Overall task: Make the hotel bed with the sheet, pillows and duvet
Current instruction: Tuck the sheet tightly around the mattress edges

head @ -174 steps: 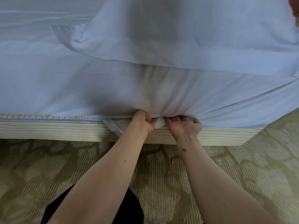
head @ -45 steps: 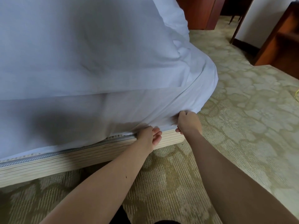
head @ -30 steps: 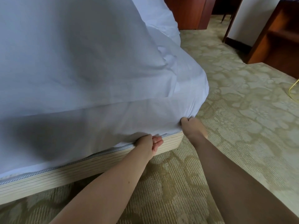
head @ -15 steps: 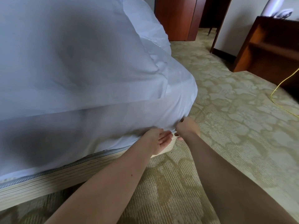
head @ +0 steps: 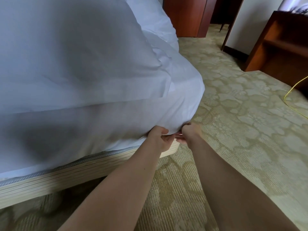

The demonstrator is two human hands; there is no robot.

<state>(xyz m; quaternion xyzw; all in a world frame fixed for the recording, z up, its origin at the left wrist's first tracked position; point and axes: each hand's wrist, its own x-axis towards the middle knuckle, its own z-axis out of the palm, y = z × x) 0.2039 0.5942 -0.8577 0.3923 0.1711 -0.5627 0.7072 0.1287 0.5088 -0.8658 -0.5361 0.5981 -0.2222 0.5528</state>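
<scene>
We see the sheet [head: 116, 119] hanging down to the near corner, just above the striped base [head: 86, 170]. Our left grip [head: 160, 139] pinches its lower edge there, thumb on top and fingers underneath. Our right grip [head: 189, 132], just beside it, is curled tight on the same edge. Patterned carpet [head: 241, 139] lies below.

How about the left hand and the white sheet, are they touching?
Touching. The head view shows the left hand gripping the sheet at the bed corner, thumb over its bunched bottom edge.
</scene>
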